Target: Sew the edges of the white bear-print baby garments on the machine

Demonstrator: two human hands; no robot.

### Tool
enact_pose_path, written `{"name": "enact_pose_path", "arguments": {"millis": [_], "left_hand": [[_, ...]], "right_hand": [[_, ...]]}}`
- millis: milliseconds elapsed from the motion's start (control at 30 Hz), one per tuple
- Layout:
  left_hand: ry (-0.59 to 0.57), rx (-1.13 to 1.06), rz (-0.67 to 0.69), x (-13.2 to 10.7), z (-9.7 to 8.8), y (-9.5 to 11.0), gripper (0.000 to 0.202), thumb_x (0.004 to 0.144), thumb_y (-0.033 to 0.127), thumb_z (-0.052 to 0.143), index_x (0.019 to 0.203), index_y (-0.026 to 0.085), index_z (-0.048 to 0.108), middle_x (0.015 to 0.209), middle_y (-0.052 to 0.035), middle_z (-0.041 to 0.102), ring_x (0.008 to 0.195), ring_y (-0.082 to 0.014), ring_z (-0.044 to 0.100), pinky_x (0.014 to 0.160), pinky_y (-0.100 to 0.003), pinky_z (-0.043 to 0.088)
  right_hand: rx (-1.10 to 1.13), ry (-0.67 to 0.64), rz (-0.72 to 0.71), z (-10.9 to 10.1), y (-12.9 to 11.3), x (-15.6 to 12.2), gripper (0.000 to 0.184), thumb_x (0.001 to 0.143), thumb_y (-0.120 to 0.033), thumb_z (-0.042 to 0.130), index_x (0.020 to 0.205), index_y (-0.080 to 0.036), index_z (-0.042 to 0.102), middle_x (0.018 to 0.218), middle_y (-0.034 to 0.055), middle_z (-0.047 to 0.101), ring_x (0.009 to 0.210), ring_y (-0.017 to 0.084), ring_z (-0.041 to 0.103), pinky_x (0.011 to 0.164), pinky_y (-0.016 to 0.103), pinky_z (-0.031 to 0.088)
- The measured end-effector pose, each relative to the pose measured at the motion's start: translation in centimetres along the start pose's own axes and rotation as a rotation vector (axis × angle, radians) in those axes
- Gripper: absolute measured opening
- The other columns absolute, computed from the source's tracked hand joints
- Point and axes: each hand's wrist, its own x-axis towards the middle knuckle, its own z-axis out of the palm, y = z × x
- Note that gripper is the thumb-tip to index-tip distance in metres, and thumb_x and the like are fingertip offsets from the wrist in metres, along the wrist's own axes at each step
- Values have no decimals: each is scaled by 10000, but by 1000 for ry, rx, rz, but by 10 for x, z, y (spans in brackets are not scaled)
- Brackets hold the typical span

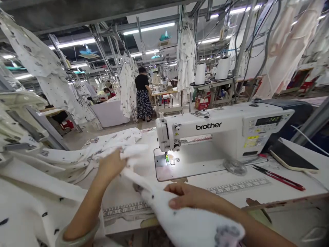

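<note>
White printed fabric (185,219) stretches between my two hands in front of a white sewing machine (228,120) marked "brother". My left hand (112,164), slightly blurred, is closed on the fabric to the left of the needle area. At the table's front edge my right hand (181,195) pinches the same cloth between thumb and fingers, and a printed end hangs below it. The lit presser foot (167,157) has no cloth under it. More of the printed fabric lies heaped on the left of the table.
Red-handled scissors (280,177) and a dark flat pad (293,156) lie at the right. A clear bobbin-like disc (235,167) rests by the machine bed. Measuring tape strips (241,186) run along the front edge. Thread cones (199,73) stand behind; a person (143,94) stands farther off.
</note>
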Motion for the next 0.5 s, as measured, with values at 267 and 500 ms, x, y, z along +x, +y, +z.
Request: {"name": "enact_pose_path", "arguments": {"millis": [267,500], "left_hand": [[-453,-275,-39,-7,37,-22,683,810,688,486,1326,249,573,1388,-56,570,1229,-266,558,980,-321,465],[-383,-362,-166,-2,66,-17,592,502,506,815,960,156,678,917,-85,710,868,-311,659,762,-376,527]], "right_hand": [[-153,164,-26,-28,8,-42,438,673,-428,825,989,-169,671,1198,72,610,1011,215,600,830,282,469],[-511,264,-99,-32,0,-51,382,764,-506,719,836,-157,580,911,36,589,878,195,551,740,267,405]]}}
